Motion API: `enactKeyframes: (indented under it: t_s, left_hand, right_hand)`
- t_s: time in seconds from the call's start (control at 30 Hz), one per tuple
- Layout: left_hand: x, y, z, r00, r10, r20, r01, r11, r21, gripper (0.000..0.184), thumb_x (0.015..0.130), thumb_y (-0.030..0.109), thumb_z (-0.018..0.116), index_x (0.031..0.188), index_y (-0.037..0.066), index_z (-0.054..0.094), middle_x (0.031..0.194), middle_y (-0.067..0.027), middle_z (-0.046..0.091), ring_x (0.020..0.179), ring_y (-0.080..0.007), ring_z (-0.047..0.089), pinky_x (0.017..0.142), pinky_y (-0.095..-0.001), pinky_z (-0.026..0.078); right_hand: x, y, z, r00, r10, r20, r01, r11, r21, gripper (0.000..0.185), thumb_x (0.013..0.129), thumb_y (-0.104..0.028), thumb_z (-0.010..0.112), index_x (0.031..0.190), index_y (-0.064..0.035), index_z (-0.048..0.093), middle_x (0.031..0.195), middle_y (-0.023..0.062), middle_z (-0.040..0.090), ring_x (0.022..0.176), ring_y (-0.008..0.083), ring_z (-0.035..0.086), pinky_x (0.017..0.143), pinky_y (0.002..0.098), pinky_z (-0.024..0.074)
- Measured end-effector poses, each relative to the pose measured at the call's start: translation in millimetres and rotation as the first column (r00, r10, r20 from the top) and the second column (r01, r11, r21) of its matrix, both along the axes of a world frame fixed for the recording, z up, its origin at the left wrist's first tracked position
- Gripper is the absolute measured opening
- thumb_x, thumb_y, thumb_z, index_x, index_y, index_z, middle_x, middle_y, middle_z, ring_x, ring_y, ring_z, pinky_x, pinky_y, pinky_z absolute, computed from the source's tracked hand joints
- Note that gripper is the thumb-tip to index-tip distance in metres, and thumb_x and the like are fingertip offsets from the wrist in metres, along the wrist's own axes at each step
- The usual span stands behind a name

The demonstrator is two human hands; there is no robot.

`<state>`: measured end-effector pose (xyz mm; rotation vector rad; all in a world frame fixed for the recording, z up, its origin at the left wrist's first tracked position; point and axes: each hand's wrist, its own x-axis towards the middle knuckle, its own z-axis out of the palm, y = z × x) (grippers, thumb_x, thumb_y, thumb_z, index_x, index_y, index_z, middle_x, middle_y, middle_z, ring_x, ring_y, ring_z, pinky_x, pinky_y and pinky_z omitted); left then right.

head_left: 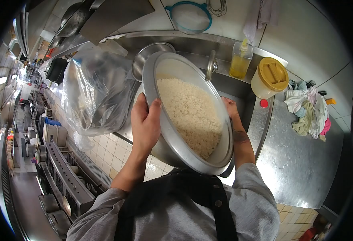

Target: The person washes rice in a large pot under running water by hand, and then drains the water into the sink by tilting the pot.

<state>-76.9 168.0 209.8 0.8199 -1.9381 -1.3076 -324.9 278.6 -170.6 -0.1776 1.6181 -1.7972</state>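
A large metal pot (167, 134) is tilted in front of my chest, with white rice (190, 114) spread over its inside. My left hand (146, 122) grips the rim on the left, thumb up along the edge. On the right side, my right hand (229, 107) is closed at the rim, partly hidden by the pot. Behind the pot is a sink (240, 89) with a faucet (211, 66). A metal bowl (142, 60) lies behind the pot's upper left edge.
A large clear plastic bag (98, 92) stands left of the pot. Right of the faucet are a yellow soap bottle (240, 60), a yellow-lidded tub (269, 78) and a red cap (264, 103). Cloths (311, 108) lie on the steel counter (301, 168). A blue-rimmed strainer (189, 17) hangs above.
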Motion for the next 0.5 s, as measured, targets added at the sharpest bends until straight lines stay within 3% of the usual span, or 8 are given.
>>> enactKeyframes:
  t_s: [0.5]
  left_hand:
    - [1,0,-1,1.0,-0.012,-0.018,0.012,1.0,0.019,0.013,0.085,0.011,0.048,0.078,-0.001,0.049,0.062,0.0009,0.044,0.059,-0.0059,0.038,0.053,-0.0247,0.031]
  right_hand:
    - [-2,0,-5,0.998,0.02,-0.057,-0.017,0.998,0.06,0.03,0.089,-0.031,0.057,0.08,-0.0044,0.068,0.068,-0.0034,0.062,0.055,0.0035,0.052,0.051,0.0203,0.0423]
